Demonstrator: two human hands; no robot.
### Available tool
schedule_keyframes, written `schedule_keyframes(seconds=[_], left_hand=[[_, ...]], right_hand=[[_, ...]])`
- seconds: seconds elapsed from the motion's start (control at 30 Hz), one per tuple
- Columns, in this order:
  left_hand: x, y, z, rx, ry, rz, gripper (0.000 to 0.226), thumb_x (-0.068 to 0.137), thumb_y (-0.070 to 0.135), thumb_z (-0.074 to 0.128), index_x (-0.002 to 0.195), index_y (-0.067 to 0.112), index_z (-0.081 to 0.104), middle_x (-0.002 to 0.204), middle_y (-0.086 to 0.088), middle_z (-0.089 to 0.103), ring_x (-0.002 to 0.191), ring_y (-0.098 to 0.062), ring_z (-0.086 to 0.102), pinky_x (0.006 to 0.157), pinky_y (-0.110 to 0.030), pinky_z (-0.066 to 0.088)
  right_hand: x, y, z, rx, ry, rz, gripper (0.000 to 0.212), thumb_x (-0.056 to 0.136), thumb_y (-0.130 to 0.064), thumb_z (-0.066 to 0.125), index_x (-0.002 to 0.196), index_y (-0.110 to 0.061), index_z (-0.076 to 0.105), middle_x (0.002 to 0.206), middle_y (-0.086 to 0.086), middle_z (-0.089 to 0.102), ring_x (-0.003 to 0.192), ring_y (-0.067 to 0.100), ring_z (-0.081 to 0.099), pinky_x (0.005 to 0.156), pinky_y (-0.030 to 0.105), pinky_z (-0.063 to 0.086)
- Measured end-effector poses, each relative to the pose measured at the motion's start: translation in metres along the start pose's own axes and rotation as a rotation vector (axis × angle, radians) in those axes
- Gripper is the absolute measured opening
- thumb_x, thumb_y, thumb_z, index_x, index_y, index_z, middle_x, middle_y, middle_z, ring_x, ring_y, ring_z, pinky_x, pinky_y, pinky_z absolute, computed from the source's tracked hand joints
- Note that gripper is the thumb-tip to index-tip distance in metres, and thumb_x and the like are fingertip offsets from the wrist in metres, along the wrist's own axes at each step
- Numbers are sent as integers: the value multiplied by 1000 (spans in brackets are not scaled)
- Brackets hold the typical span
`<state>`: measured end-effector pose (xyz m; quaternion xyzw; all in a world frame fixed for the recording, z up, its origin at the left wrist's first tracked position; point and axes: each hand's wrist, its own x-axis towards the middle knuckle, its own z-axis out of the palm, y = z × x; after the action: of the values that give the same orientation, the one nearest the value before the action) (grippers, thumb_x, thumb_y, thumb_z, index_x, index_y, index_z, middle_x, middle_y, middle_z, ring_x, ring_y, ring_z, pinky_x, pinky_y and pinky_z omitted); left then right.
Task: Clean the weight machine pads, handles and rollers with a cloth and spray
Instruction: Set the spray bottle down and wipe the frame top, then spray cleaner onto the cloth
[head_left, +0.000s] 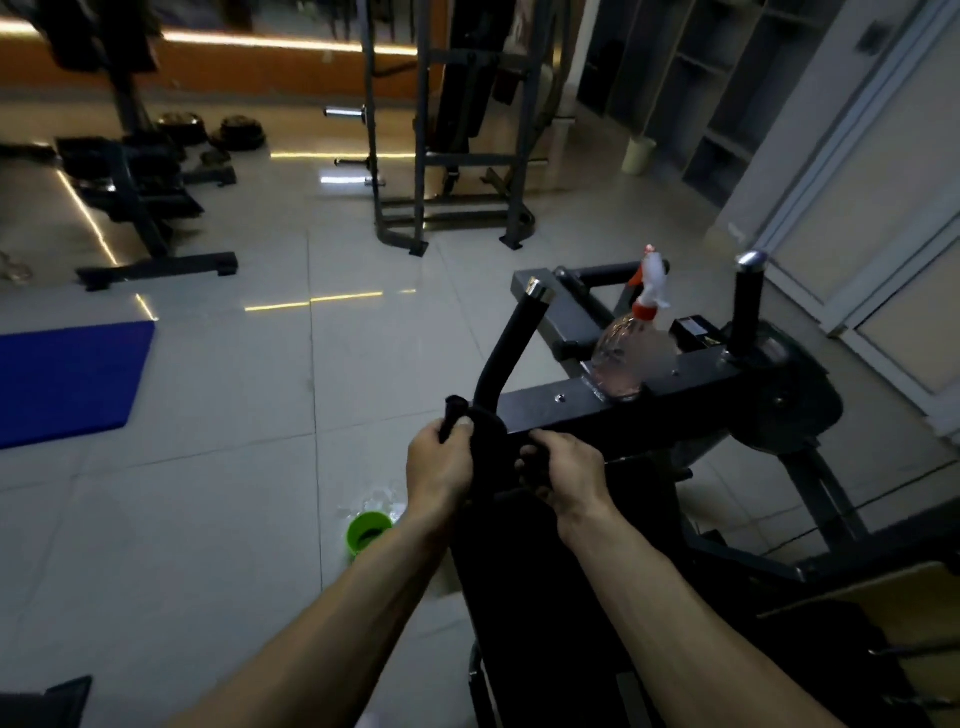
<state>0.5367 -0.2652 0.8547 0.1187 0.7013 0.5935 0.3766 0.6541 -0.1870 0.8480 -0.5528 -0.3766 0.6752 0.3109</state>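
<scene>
On the floor far to my left lies a blue mat (67, 382), and nearer to me stands a green cup (366, 530); both have no part in the work.

My left hand (439, 465) is closed around one end of the dark cloth (456, 413), and the end sticks up above my fingers. The cloth goes around the foot of the left handle (511, 338), where the handle meets the bar (691, 374). My right hand (569, 473) is also closed, just beside the left one. It is very dark there, so I can only say that it probably grips the other end of the same cloth.

The spray (631, 348) stands upright on the bar, between the two handles and apart from both hands. The right handle (748, 306) stands further to the right, and nothing touches it.

I judge that I am at the beginning or the middle of the task. The cloth is at the lowest part of the left handle, so its upper part up to the chrome cap is perhaps not wiped yet. The right handle, the pad (545, 597) under my arms and the rollers remain to be done. I cannot see any rollers from here.
</scene>
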Motion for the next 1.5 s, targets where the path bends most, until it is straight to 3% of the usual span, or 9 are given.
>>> schedule_keyframes(seconds=[0.37, 0.43, 0.57, 0.8, 0.9, 1.0, 1.2, 1.33, 1.5], left_hand=[[-15, 100, 95, 118, -355, 208, 15, 105, 22, 56, 113, 14, 66, 101, -7, 75, 88, -19, 74, 78, -37, 61], [-13, 108, 107, 119, -373, 193, 17, 106, 21, 54, 118, 12, 63, 103, -5, 72, 87, -17, 73, 63, -26, 58], [-10, 135, 122, 69, -355, 201, 15, 106, 22, 54, 117, 15, 61, 106, -6, 70, 91, -17, 70, 66, -26, 55], [1, 188, 104, 24, -313, 321, 9, 106, 24, 55, 102, 20, 62, 103, -5, 69, 96, -19, 68, 80, -35, 59], [10, 212, 85, -60, -273, 339, 7, 106, 28, 53, 105, 23, 59, 100, -6, 67, 92, -23, 68, 76, -39, 60], [26, 231, 59, -155, -224, 311, 10, 105, 29, 55, 94, 28, 56, 99, -8, 65, 95, -29, 67, 85, -49, 60], [80, 243, -5, -200, -252, 185, 15, 102, 31, 58, 88, 26, 55, 107, -16, 68, 103, -39, 68, 94, -57, 57], [137, 247, -62, -180, -311, 140, 14, 102, 32, 58, 90, 25, 56, 110, -18, 69, 104, -40, 69, 95, -57, 57], [216, 238, -115, -59, -379, 59, 13, 98, 30, 64, 96, 18, 63, 106, -19, 73, 99, -44, 71, 93, -58, 57]], right_hand=[[27, -109, -65, 23, 248, -367, 26, 89, -6, 74, 103, -23, 61, 109, 9, 72, 90, 23, 72, 69, 30, 57], [42, -126, -70, -62, 175, -373, 39, 89, -9, 77, 115, -28, 54, 113, 4, 68, 88, 18, 71, 65, 28, 59], [95, -144, -72, -294, 89, -406, 87, 76, -38, 87, 151, -32, 44, 139, -2, 60, 118, 20, 66, 97, 44, 59], [80, -167, -49, -420, 244, -565, 12, 96, -26, 72, 104, -17, 70, 97, 1, 70, 77, 7, 69, 53, 15, 49], [56, -190, -34, -373, 187, -716, 14, 98, -32, 69, 111, -26, 67, 102, -5, 70, 77, -5, 67, 61, 15, 53], [27, -224, -4, -302, 124, -842, 25, 97, -43, 68, 117, -30, 63, 108, -2, 70, 89, 9, 69, 69, 27, 59], [-1, -252, 101, -133, 90, -949, 29, 94, -47, 72, 106, -22, 66, 80, -7, 62, 73, 15, 60, 70, 46, 59], [12, -226, 181, -100, 208, -885, 29, 95, -41, 72, 108, -16, 66, 90, 7, 70, 66, -4, 59, 68, 21, 57], [50, -160, 256, -19, 446, -789, 21, 90, -39, 77, 92, -24, 63, 79, -9, 69, 65, 4, 64, 63, 27, 52]])
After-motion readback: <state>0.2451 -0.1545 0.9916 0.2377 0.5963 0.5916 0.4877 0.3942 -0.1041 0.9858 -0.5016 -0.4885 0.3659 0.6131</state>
